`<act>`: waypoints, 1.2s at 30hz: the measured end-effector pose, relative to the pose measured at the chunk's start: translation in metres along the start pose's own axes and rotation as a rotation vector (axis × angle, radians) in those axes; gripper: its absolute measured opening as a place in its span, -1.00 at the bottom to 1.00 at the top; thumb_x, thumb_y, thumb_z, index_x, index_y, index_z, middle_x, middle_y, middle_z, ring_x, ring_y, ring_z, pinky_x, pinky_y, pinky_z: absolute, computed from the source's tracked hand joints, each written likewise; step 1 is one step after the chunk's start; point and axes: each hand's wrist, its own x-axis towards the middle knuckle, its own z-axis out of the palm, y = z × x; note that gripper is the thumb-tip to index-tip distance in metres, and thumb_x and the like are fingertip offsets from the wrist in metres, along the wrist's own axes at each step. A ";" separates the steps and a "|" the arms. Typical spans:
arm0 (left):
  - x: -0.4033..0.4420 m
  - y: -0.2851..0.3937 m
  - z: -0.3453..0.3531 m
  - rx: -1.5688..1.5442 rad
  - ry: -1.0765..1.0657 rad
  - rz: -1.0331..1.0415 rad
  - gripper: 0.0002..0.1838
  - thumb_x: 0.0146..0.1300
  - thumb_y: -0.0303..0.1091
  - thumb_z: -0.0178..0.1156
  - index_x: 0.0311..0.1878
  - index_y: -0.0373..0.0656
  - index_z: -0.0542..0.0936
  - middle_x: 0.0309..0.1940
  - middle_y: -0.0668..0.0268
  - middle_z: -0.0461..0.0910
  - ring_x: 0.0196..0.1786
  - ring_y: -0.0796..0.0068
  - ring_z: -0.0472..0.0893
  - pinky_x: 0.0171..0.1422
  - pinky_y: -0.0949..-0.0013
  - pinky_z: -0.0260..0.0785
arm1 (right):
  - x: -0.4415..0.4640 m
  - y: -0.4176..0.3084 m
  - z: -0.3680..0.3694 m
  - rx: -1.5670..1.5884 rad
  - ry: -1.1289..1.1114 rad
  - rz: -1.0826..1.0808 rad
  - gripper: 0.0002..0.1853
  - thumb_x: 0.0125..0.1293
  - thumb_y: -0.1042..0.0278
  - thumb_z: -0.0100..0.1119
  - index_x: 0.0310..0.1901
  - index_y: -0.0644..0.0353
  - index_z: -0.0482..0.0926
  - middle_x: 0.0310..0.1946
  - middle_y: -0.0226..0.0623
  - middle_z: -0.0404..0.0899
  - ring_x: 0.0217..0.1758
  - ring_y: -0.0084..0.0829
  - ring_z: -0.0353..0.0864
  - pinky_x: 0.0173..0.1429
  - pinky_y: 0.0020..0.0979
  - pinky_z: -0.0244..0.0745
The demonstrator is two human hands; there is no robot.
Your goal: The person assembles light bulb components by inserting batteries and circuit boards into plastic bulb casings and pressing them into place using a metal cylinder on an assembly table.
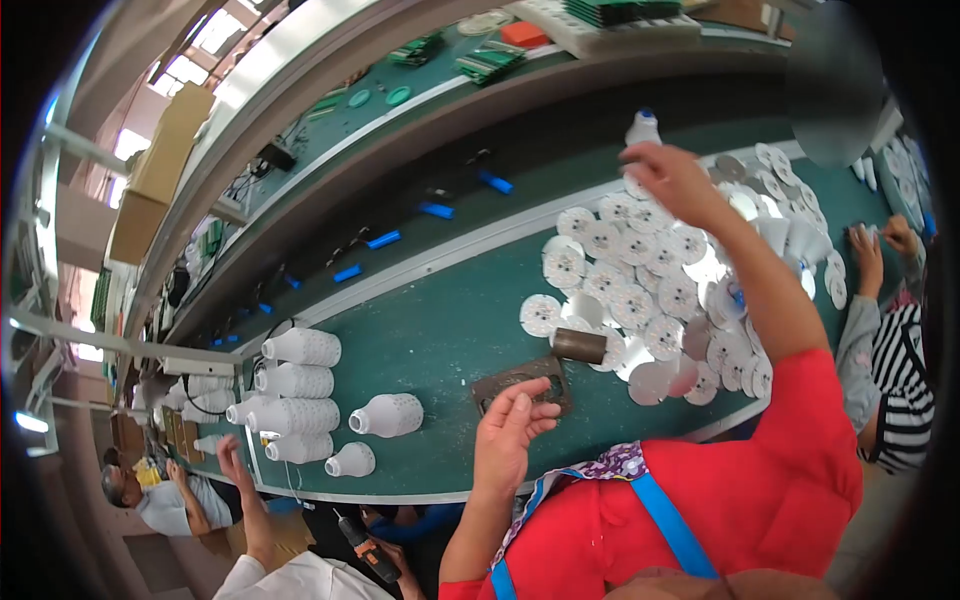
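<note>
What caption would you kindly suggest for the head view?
Right hand by a blue-topped white piece, left hand by a dark frame, white discs clustered on the green bench.

Shelf runs along the far side. On it: stacked green boards, two green round parts left of those, an orange-red box just right, then a white foam tray with more boards on top. Under the shelf, a row of blue pieces, left to centre. Cardboard box at far left, bright windows past it. Co-workers: one in stripes at right, one in a white top at near left, drill beside.
</note>
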 end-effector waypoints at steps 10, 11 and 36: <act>-0.011 0.011 -0.024 0.105 0.170 0.055 -0.69 0.36 -0.31 -0.04 0.06 -0.27 0.45 -0.03 0.24 0.51 -0.08 0.50 0.55 -0.04 0.46 0.40 | 0.141 -0.028 0.253 -0.441 -0.003 -0.109 -0.43 0.15 0.20 0.12 0.13 0.28 0.18 -0.13 0.08 0.46 -0.10 0.06 0.49 0.04 -0.05 0.40; -0.010 0.014 -0.026 0.089 0.200 0.065 -0.70 0.36 -0.32 -0.03 0.06 -0.27 0.46 -0.04 0.24 0.51 -0.09 0.50 0.55 -0.05 0.47 0.40 | 0.148 -0.018 0.264 -0.514 -0.011 -0.081 -0.44 0.15 0.24 0.11 0.13 0.28 0.17 -0.13 0.09 0.46 -0.10 0.06 0.50 0.04 -0.05 0.40; -0.067 0.013 -0.057 0.369 -0.009 0.110 -0.79 0.30 -0.40 0.05 -0.08 -0.29 0.52 -0.43 0.38 0.54 -0.41 0.68 0.49 -0.30 0.59 0.37 | -0.128 -0.167 0.091 0.594 -1.067 -0.223 -0.81 0.29 0.36 0.02 -0.20 0.28 0.55 -0.45 -0.36 0.55 -0.54 -0.59 0.50 -0.44 -0.52 0.41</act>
